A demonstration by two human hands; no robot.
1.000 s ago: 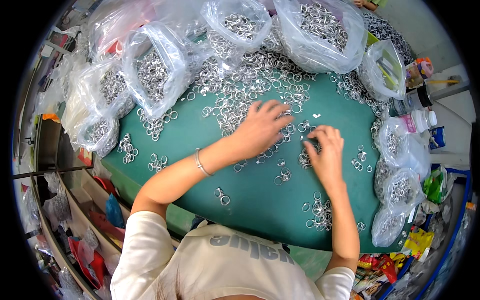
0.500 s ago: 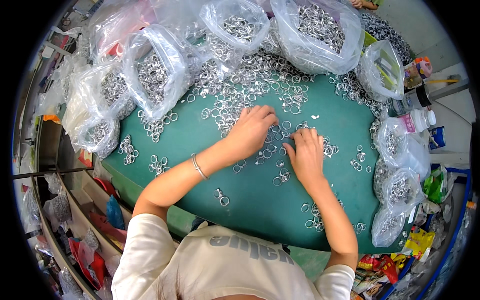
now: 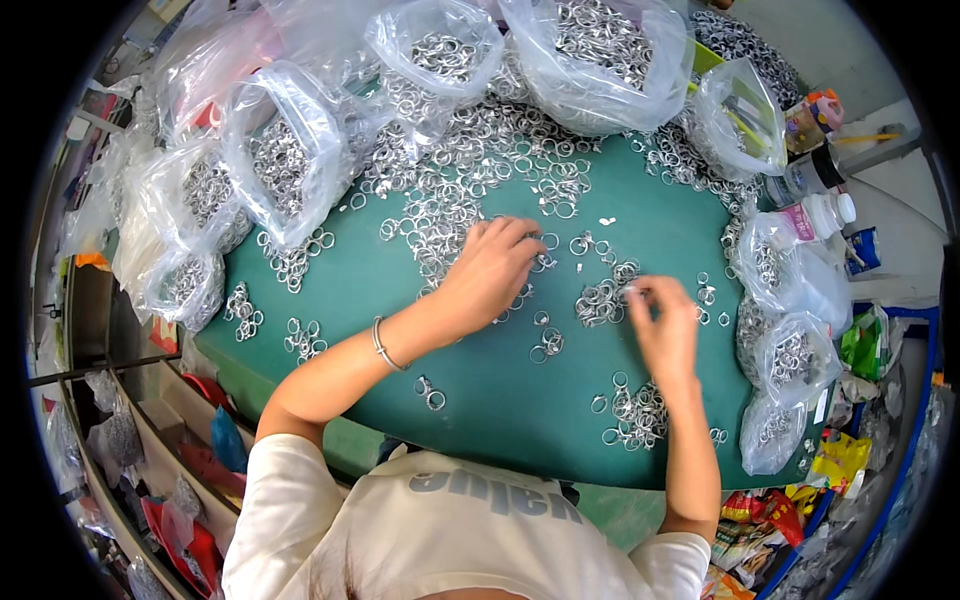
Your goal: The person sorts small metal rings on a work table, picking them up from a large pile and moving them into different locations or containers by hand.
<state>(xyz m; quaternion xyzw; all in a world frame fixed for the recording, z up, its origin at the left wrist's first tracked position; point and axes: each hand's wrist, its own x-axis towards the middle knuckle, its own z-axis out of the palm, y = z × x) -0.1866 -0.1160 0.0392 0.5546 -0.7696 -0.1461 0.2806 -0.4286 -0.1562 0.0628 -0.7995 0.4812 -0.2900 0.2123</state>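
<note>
A green table mat point(image 3: 500, 400) is strewn with small silver metal rings point(image 3: 450, 200). My left hand point(image 3: 492, 268) lies palm down on the rings near the middle, fingers slightly apart, a thin bracelet point(image 3: 383, 345) on its wrist. My right hand point(image 3: 662, 322) is to the right of it, thumb and fingertips pinched together on a small ring beside a little heap of rings point(image 3: 600, 302). Another small cluster of rings point(image 3: 635, 415) lies near my right forearm.
Clear plastic bags full of rings point(image 3: 285, 150) crowd the far and left edges, with smaller bags point(image 3: 790, 360) at the right. Bottles and jars point(image 3: 815, 215) stand at the far right. A metal frame with red clutter point(image 3: 180, 520) sits below the table's left side.
My right hand moved left toward the middle, then back to the right, and its fingers are now pinched. My left hand slid slightly toward me over the rings.
</note>
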